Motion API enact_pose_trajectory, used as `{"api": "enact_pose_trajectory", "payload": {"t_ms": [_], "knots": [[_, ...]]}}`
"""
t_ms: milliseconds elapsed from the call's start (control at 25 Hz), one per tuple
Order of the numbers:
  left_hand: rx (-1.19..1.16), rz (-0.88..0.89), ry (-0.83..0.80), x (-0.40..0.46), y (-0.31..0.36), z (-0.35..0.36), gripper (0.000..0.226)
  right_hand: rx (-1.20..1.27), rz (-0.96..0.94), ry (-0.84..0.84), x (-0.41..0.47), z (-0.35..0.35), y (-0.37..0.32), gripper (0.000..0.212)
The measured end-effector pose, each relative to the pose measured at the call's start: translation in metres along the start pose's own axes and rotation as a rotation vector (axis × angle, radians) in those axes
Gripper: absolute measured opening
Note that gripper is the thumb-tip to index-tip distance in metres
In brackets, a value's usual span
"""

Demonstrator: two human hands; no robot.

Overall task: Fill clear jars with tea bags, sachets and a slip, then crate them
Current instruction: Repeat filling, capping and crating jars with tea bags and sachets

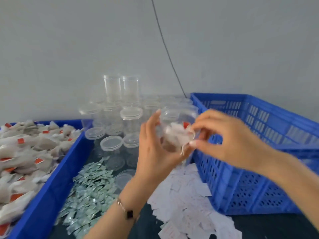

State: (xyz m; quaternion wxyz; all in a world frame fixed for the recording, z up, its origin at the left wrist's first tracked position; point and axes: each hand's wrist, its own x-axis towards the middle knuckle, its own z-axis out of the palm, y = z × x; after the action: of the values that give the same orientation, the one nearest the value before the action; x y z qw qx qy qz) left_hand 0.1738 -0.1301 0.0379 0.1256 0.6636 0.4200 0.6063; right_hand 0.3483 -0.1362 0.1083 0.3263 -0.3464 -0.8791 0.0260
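Between both hands, mid-air above the desk: jar, tilted, mouth facing right. Left hand is gripping it; right hand is pinching tea bags at its mouth. Crate is lying just right.

You have two blue crates, two hands, one held jar; the piled goods are beyond counting.
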Motion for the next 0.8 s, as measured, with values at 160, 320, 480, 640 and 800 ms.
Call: {"api": "enact_pose_trajectory", "payload": {"t_ms": [160,320,480,640,800], "knots": [[0.27,0.354,0.042,0.082,0.056,0.042,0.079,-0.317,0.022,0.243,0.017,-0.086,0.025,0.02],[0.472,0.536,-0.17,0.143,0.076,0.093,0.059,-0.532,0.121,0.192,0.022,-0.129,0.063,0.025],[0.846,0.654,-0.595,0.155,0.059,0.153,0.046,-0.659,0.286,-0.104,0.01,-0.103,0.116,0.019],[1.073,0.503,-1.061,0.144,0.024,0.197,0.035,-0.423,0.464,-0.444,-0.003,-0.052,0.164,0.025],[1.141,0.305,-1.3,0.153,0.012,0.215,0.019,-0.322,0.403,-0.757,0.0,-0.014,0.193,0.023]]}}
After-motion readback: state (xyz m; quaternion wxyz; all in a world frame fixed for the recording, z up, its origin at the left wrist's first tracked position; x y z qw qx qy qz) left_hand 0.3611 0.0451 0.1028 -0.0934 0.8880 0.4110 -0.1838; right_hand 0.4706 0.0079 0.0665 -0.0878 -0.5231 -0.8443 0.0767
